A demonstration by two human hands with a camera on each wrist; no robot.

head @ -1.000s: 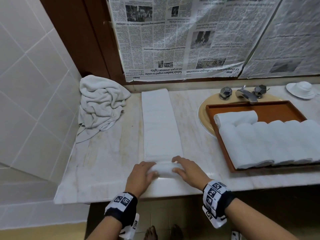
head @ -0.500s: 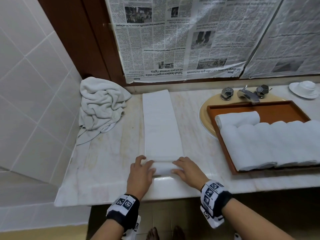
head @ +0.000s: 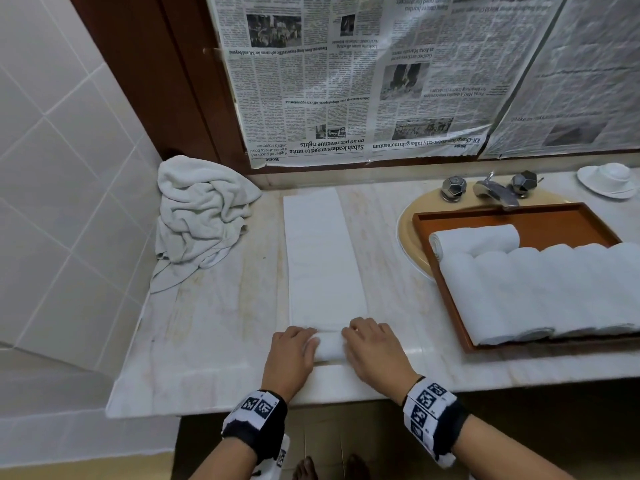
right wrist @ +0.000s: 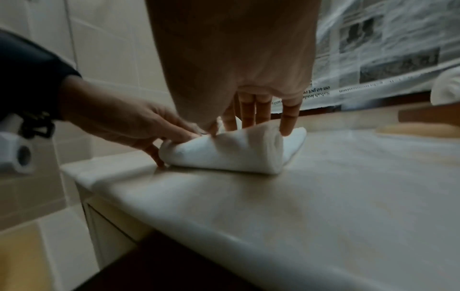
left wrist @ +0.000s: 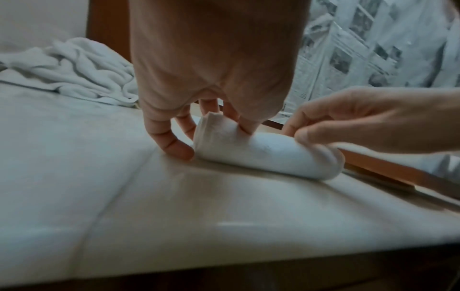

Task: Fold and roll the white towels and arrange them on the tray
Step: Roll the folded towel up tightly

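A long folded white towel strip (head: pixel 322 258) lies on the marble counter (head: pixel 214 334), running away from me. Its near end is wound into a small roll (head: pixel 329 346), also seen in the wrist views (left wrist: pixel 268 155) (right wrist: pixel 224 153). My left hand (head: pixel 294 351) grips the roll's left end, thumb on top and fingers behind. My right hand (head: pixel 374 348) holds the right end, fingers over the roll and thumb on the near side. At the right, several finished towel rolls (head: pixel 540 292) lie side by side in a brown tray (head: pixel 519 216), with one more roll (head: pixel 478 237) lying across behind them.
A crumpled pile of white towels (head: pixel 204 213) sits at the counter's back left against the tiled wall. The tray rests over a beige sink (head: pixel 408 230) with a chrome faucet (head: pixel 491 192). A white dish (head: pixel 609 180) stands at the far right. Newspaper covers the back wall.
Both hands have stayed on the roll and turned it slightly further along the strip, away from the counter edge. The flat part looks a little shorter.
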